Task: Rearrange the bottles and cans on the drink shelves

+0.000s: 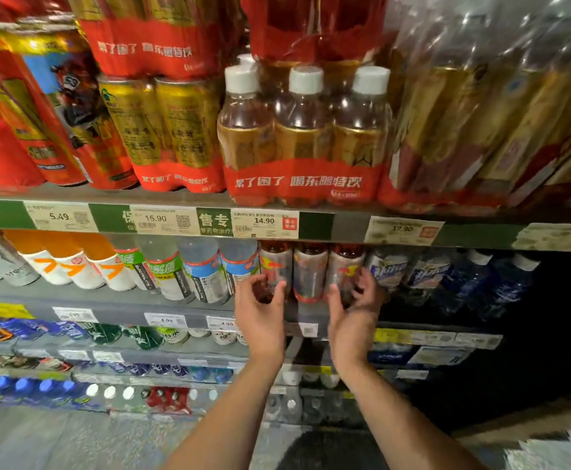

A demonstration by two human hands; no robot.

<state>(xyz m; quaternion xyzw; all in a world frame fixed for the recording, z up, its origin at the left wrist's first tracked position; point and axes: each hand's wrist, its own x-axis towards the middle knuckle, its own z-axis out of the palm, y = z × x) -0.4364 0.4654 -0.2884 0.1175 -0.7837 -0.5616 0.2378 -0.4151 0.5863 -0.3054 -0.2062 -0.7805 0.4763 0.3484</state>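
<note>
Three red-drink bottles with silver labels stand side by side on the middle shelf: a left one (275, 266), a centre one (310, 271) and a right one (345, 269). My left hand (260, 312) is raised in front of the left bottle, fingers curled and apart, holding nothing. In front of the right bottle my right hand (355, 310) curves its fingers around that bottle's lower part; whether it touches is unclear. A shrink-wrapped pack of white-capped amber bottles (302, 137) sits on the shelf above.
Left of the red drinks stand clear bottles with blue and green labels (202, 273) and orange bottles (70, 262). Dark blue bottles (480, 283) are on the right. Gold cans in red wrap (172, 130) fill the upper shelf. Price tags (263, 223) line the shelf edge. Lower shelves hold more bottles.
</note>
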